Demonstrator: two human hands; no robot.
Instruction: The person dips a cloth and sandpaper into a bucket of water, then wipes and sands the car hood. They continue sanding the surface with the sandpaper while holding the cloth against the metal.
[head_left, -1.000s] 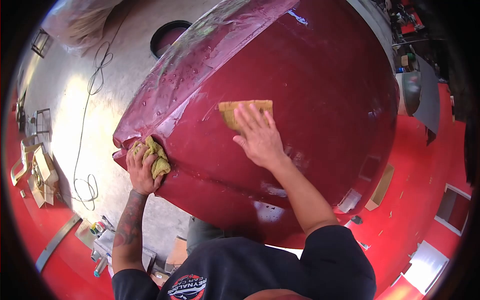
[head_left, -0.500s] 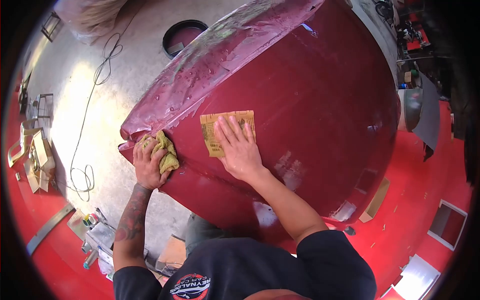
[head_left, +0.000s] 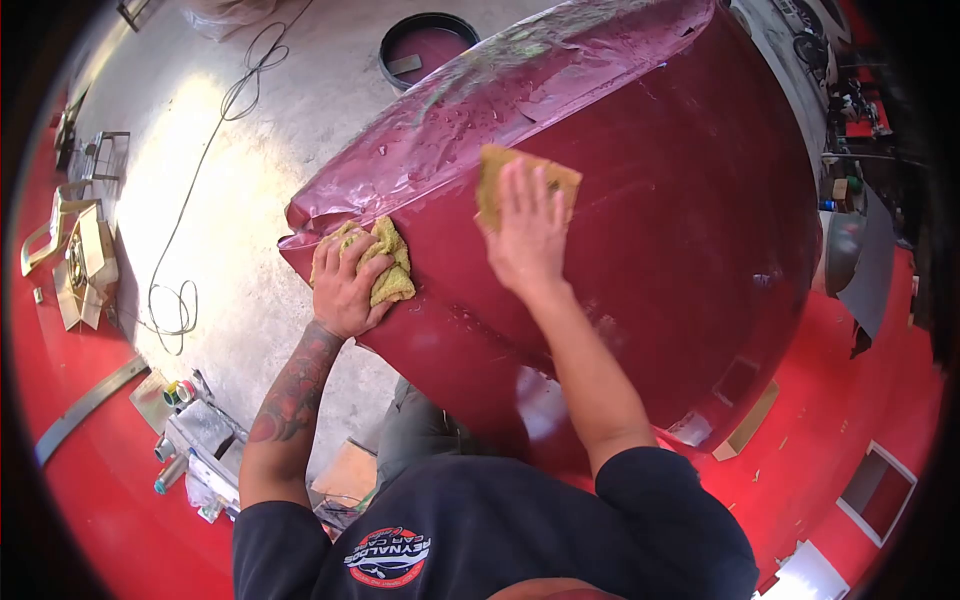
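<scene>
A glossy dark red car panel (head_left: 680, 210), perhaps a hood, spreads out in front of me. My left hand (head_left: 345, 292) rests at its left corner, fingers curled over a crumpled yellow towel (head_left: 393, 262). Higher up and to the right, my right hand (head_left: 532, 240) lies with fingers stretched out over a tan sheet of sandpaper (head_left: 493, 185) on the panel. The fingers and palm cover part of the sheet. Wet, wrinkled plastic film (head_left: 440, 135) runs along the panel's far left edge, with drops on it.
A black round tub (head_left: 428, 25) with reddish liquid and a small block stands on the concrete floor. A cable (head_left: 205, 150) trails across the floor at left. An open cardboard box (head_left: 85, 265) and a cart with supplies (head_left: 205, 430) are also on the left.
My right hand has moved up the panel with the sandpaper, which is now turned at an angle. My left hand stays on the towel at the corner; the whole view has shifted.
</scene>
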